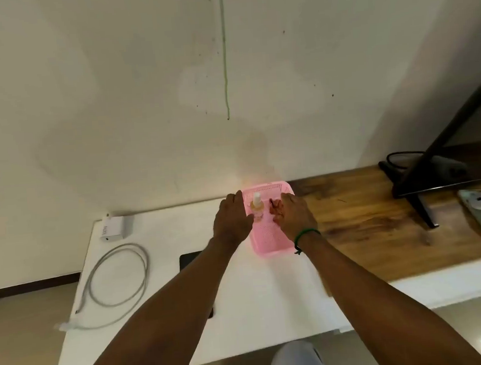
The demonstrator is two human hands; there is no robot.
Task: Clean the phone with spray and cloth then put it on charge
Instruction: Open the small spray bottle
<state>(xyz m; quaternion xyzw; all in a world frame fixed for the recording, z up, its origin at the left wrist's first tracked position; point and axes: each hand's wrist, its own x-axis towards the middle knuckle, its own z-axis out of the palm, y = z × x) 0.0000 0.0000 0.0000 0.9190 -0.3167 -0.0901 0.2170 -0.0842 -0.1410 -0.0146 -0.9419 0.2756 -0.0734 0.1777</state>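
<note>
Two hands reach into the pink basket (267, 243) in the head view. The left hand (232, 219) lies with straight fingers along the basket's left rim, just beside the spray bottle (257, 205), grasping nothing. The right hand (295, 217) bends over the red cloth (274, 208); its fingertips are hidden, so I cannot tell whether they pinch it. The phone (190, 259) lies flat on the white table (271, 295), partly under the left forearm, near the cable (146, 266) and charger (113, 228). The bottle looks small, light and probably slippery, so grip its body below the cap. The cloth is soft; pinch a fold. The phone is stiff, slick and fragile; hold its long edges.
</note>
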